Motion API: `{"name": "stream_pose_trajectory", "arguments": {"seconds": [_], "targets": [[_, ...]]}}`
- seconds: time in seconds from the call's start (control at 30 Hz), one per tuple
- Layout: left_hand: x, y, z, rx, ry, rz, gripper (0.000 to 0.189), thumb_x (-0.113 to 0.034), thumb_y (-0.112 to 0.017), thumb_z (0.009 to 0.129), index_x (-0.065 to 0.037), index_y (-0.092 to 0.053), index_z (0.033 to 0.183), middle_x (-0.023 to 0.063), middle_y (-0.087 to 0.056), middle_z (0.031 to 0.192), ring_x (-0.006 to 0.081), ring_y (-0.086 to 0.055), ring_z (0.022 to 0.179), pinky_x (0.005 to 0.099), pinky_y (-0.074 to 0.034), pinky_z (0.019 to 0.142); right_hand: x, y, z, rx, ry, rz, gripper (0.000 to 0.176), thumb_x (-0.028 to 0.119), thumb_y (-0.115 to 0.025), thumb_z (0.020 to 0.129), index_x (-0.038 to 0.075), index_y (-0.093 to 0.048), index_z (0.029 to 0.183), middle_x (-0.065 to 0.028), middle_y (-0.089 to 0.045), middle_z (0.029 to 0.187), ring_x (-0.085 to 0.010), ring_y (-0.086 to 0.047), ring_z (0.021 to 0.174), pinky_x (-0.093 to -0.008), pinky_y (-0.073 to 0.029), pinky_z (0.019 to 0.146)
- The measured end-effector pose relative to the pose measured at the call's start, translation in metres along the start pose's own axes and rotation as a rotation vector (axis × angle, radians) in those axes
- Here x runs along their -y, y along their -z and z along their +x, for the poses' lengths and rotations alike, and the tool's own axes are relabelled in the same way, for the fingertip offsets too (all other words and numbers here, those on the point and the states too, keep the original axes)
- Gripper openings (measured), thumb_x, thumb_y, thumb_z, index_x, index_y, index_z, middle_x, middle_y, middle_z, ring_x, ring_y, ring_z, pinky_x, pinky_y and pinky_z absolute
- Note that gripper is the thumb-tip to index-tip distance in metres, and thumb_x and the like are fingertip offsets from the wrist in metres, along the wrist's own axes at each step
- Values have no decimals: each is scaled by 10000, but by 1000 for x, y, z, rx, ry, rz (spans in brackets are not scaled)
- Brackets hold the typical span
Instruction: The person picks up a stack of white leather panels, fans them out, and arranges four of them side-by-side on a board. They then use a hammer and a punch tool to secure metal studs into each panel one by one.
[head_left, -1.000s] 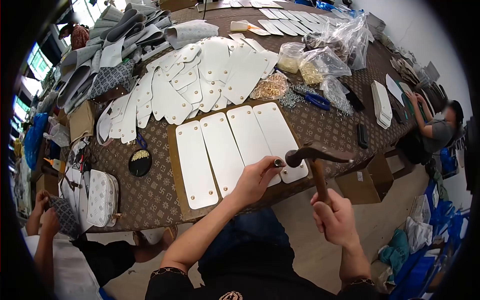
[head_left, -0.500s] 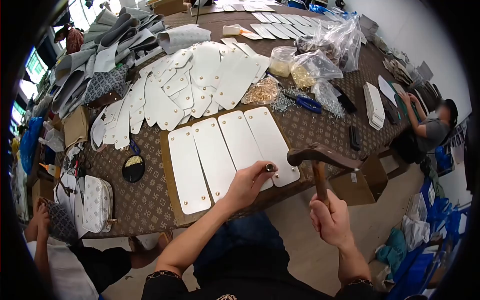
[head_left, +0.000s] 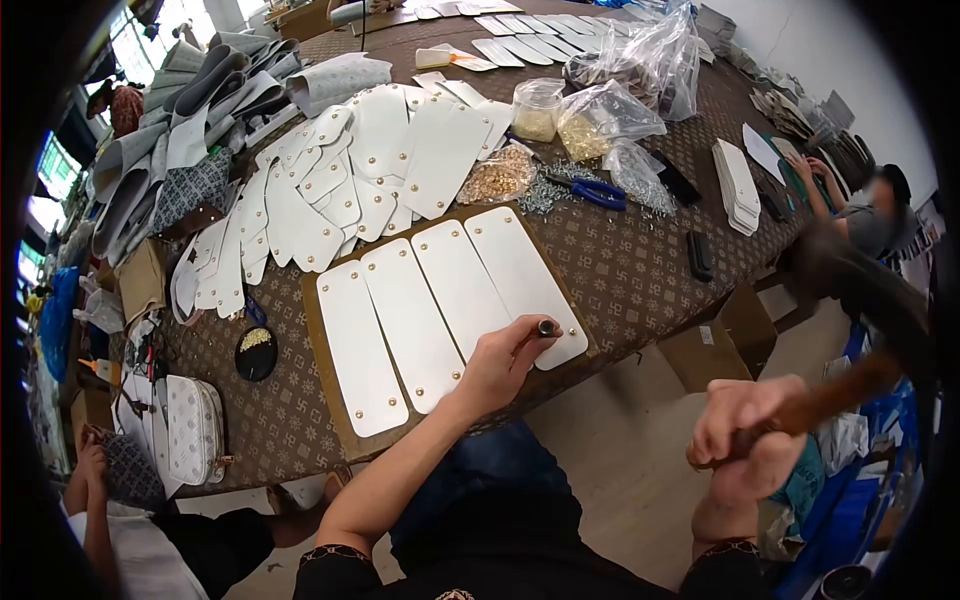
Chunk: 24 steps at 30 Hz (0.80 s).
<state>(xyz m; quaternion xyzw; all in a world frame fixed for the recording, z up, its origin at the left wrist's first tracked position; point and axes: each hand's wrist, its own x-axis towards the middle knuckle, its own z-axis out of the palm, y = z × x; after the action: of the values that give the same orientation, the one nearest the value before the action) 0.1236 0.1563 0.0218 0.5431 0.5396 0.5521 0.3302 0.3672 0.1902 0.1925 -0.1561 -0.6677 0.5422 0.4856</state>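
Observation:
My left hand (head_left: 500,365) is closed around a short, dark metal punch (head_left: 546,328) held upright near the lower end of the rightmost white strip (head_left: 525,280). A gold rivet (head_left: 573,332) shows just right of the punch. Several such white strips with gold rivets at their ends lie side by side on a brown board (head_left: 340,405). Off to the right, past the table edge, my right hand (head_left: 745,430) grips the wooden handle of a hammer (head_left: 850,392). The hammer's dark head is raised and smeared by motion.
Beyond the board lies a heap of riveted white pieces (head_left: 375,150). Copper-coloured rivets (head_left: 497,175), blue-handled pliers (head_left: 597,192) and a plastic jar (head_left: 537,108) stand behind. A black dish (head_left: 256,353) is at left. People sit at both sides; a cardboard box (head_left: 715,345) is below right.
The hammer has swung up and to the right, away from the punch, with my right hand. My left hand still holds the punch at the rightmost strip. The whole view has shifted slightly.

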Motion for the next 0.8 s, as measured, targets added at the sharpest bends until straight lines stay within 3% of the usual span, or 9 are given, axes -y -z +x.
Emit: {"name": "stream_pose_trajectory", "arguments": {"seconds": [0.03,0.07,0.17,0.23,0.27,0.5,0.6,0.67,0.8], "targets": [[1,0,1,-2,-7,-1,189,-53,-625,1046,-16,-650,1230,131,-766,1057,243,-751,940,332,-572,831,-7,-4,9,9,265,77,280,350,-566,1086,79,-596,1020,1,-581,615,-127,-478,458,-249,-372,483],[4,-2,0,-6,-8,-1,189,-53,-625,1046,-16,-650,1230,131,-766,1057,243,-751,940,332,-572,831,-16,-12,4,-24,220,146,289,356,-597,1080,89,-575,971,-51,-584,609,-184,-506,465,-317,-421,505],[3,-3,-1,-50,-86,-30,197,-55,-632,1041,-20,-654,1234,138,-766,1056,254,-750,934,336,-571,823,-39,-8,6,461,-745,-724,274,250,-637,1066,-3,-568,986,-148,-540,620,-228,-537,494,-393,-470,574],[-12,5,-2,39,86,78,198,-56,-639,1035,-23,-662,1229,145,-768,1063,274,-749,933,342,-573,823,-50,-2,-22,417,-601,-650,224,217,-605,1070,9,-574,994,-80,-548,626,-145,-508,508,-318,-429,530],[1,2,-2,13,-15,73,199,-63,-650,1030,-27,-671,1225,145,-768,1047,264,-750,931,346,-574,822,-57,2,-18,410,-433,-579,179,184,-573,1074,21,-581,1001,-12,-556,631,-62,-478,521,-243,-388,487],[-11,-18,24,-25,-38,-33,230,-13,-620,1032,-45,-687,1250,71,-757,950,130,-704,865,284,-554,783,-44,15,-22,12,-591,-197,216,199,-568,1087,11,-579,981,6,-536,615,-55,-478,501,-247,-385,469],[3,-33,38,-62,-155,-105,229,-24,-616,1039,-38,-676,1259,74,-759,955,137,-701,842,294,-550,753,-48,20,-24,37,-640,-219,219,203,-564,1090,11,-578,988,8,-528,613,-52,-473,500,-247,-384,467],[2,-34,41,29,-53,5,205,-54,-638,1038,-12,-653,1239,138,-772,1036,245,-757,930,333,-579,831,-49,20,-24,56,-645,-234,222,207,-567,1089,9,-579,988,9,-530,613,-52,-474,501,-247,-383,466],[4,-35,43,62,-1,23,215,-58,-640,1036,-7,-640,1244,146,-771,1050,265,-762,953,346,-582,840,-31,21,-13,108,-637,-302,272,263,-600,1083,6,-587,996,5,-534,616,-51,-483,508,-241,-380,463]]}}
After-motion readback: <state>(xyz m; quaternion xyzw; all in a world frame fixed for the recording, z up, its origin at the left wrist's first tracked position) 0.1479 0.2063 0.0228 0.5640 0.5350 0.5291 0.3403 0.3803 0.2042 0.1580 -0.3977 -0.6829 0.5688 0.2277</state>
